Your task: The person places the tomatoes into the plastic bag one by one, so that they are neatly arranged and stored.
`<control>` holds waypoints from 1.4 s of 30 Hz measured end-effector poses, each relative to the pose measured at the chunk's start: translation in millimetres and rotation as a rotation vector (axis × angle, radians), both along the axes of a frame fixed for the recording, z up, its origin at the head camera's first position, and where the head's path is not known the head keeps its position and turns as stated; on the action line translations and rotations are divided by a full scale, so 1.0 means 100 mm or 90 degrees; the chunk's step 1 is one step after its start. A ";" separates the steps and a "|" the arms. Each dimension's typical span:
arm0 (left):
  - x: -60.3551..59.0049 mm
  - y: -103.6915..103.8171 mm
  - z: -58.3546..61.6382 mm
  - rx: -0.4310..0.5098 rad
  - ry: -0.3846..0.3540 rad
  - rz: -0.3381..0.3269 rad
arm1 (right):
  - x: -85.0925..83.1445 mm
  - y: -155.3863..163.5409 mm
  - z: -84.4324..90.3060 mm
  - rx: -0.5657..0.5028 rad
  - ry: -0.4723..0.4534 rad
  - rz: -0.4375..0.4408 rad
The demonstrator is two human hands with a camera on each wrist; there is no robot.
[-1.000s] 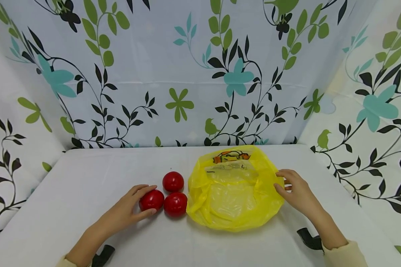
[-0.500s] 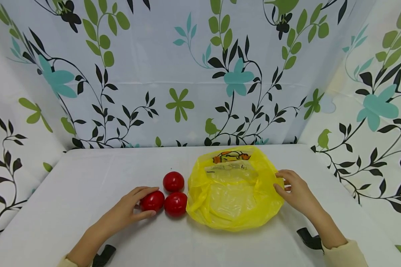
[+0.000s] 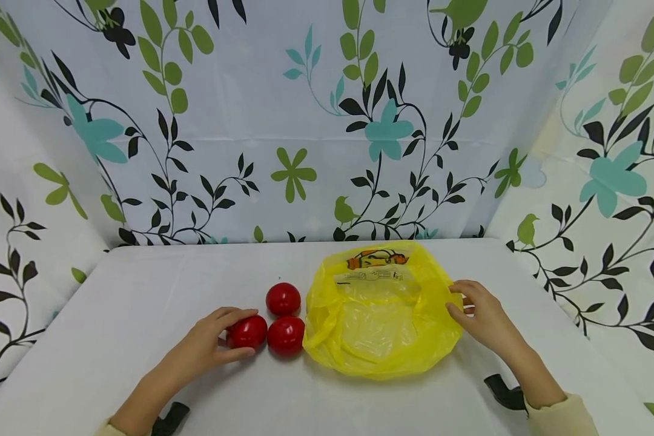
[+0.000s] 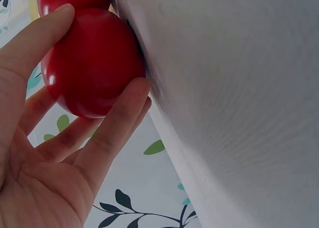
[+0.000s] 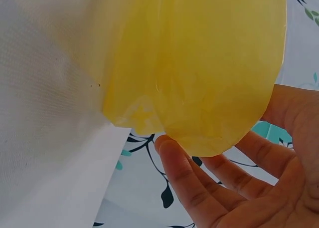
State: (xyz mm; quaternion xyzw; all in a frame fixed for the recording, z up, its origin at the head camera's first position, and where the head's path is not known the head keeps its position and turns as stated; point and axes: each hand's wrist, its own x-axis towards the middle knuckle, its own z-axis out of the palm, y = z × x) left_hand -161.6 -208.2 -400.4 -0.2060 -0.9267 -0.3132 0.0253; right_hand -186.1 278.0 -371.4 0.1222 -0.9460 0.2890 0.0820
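Observation:
My left hand curves round a glossy red ball. In the left wrist view the thumb lies on one side of that ball and the fingertips on the other. Two more red balls sit just to its right, one behind the other. A crumpled yellow plastic bag stands beside them. At the bag's right edge is my right hand, holding a fold between thumb and fingers. In the right wrist view, yellow film hides the thumb tip.
A white table bears everything. Curtains with a leaf and flower print hang behind and at both sides. A dark strap piece shows by the right wrist, and another dark piece by the left.
My left hand shifts very slightly over the red ball, its fingers reaching a little further across it. The right hand and the yellow bag hold still. The head view tilts slightly.

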 end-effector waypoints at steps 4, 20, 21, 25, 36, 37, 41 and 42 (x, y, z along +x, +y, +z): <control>0.00 0.02 -0.02 0.002 0.017 -0.004 | 0.01 0.02 0.00 0.004 0.001 -0.001; 0.03 0.05 0.08 0.012 0.068 0.033 | 0.02 0.05 -0.03 0.005 -0.026 -0.024; 0.04 0.06 0.08 0.012 0.074 0.037 | 0.03 0.05 -0.03 0.003 -0.026 -0.025; 0.06 0.07 0.11 0.012 0.094 0.051 | 0.02 0.04 -0.02 0.004 -0.027 -0.027; 0.15 0.15 0.20 0.011 0.110 0.073 | 0.00 0.02 -0.02 0.002 -0.034 -0.031; 0.15 0.16 0.21 0.011 0.114 0.073 | 0.00 0.01 -0.02 0.002 -0.033 -0.029; 0.19 0.18 0.23 0.008 0.123 0.064 | 0.00 0.00 -0.02 0.002 -0.031 -0.026; 0.20 0.19 0.24 0.006 0.125 0.063 | 0.00 -0.01 -0.02 0.000 -0.032 -0.025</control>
